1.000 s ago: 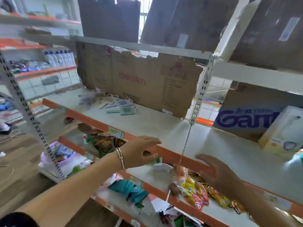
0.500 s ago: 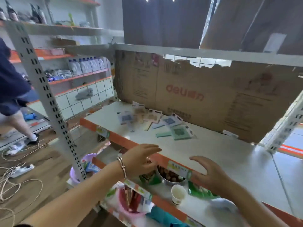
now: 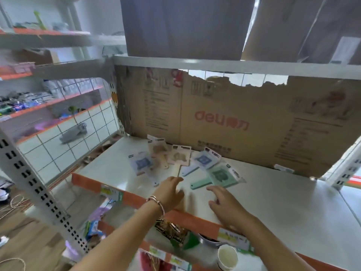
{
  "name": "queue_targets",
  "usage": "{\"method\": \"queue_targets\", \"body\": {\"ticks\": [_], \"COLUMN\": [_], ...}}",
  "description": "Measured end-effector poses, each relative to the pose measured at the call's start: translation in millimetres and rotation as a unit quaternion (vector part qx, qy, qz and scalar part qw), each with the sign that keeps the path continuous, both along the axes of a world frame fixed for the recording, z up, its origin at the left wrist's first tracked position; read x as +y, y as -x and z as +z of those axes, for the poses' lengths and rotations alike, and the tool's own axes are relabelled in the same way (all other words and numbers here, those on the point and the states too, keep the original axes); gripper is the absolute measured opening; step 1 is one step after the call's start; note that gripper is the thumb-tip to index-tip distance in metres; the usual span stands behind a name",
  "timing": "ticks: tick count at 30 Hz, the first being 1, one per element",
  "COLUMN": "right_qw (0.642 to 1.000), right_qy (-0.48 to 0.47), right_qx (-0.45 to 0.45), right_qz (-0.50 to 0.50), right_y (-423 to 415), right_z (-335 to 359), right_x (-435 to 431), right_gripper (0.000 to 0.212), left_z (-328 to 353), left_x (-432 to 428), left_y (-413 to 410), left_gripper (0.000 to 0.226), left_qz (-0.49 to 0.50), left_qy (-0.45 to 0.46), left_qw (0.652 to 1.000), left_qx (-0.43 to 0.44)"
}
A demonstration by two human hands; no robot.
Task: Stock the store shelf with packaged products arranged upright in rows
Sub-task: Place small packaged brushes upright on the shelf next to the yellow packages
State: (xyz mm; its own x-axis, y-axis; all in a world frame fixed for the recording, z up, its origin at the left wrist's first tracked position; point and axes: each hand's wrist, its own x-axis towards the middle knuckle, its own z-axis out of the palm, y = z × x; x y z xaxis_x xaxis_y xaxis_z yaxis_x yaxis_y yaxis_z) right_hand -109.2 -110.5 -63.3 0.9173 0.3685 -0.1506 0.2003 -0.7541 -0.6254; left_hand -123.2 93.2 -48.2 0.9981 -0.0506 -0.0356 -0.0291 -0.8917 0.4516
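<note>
The shelf (image 3: pixel 283 202) fills the middle of the frame, a white board with an orange front strip carrying price labels. The packaged products lie on it in the centre of the frame, just in front of a torn cardboard sheet (image 3: pixel 244 122) with red print that stands along the back. They are flat carded packs, lying face up in a loose cluster rather than upright. A blue pack (image 3: pixel 141 163) is furthest left. A beige pack (image 3: pixel 158 150) and a pinkish pack (image 3: pixel 178 157) lie behind it, close to the cardboard. Another blue pack (image 3: pixel 205 159) overlaps a green pack (image 3: pixel 222 175) at the right of the cluster.

The 2 hands reach over the front strip from the lower part of the frame. The left hand (image 3: pixel 172 192), with a bracelet (image 3: pixel 156 202) on its wrist, has its fingers spread and relaxed and holds nothing, near the blue pack. The right hand (image 3: pixel 224 204) is also spread wide and empty, its fingertips near the green pack, not touching it.

On the tier below, at lower centre, sit snack packets (image 3: pixel 170 229) and a paper cup (image 3: pixel 227 257). A large cardboard box (image 3: pixel 185 26) stands on the tier above, at top centre.
</note>
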Motion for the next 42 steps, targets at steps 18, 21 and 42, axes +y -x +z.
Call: {"method": "queue_targets", "body": {"ticks": [18, 21, 42], "right_qw": [0.993, 0.995, 0.955], "right_qy": [0.114, 0.092, 0.268], "right_qx": [-0.013, -0.02, -0.096], "right_qz": [0.016, -0.017, -0.082], "right_y": [-56, -52, -13], "right_z": [-19, -20, -3], "right_x": [35, 33, 10], "right_gripper": [0.045, 0.038, 0.026], "left_z": [-49, -47, -43], "left_x": [-14, -16, -19], "left_y": [-85, -82, -35], "left_gripper": [0.034, 0.033, 0.022], "left_qz": [0.039, 0.04, 0.065], "left_qy": [-0.1, -0.074, 0.062], "left_qw": [0.993, 0.994, 0.996], "left_qx": [-0.056, -0.067, -0.029]}}
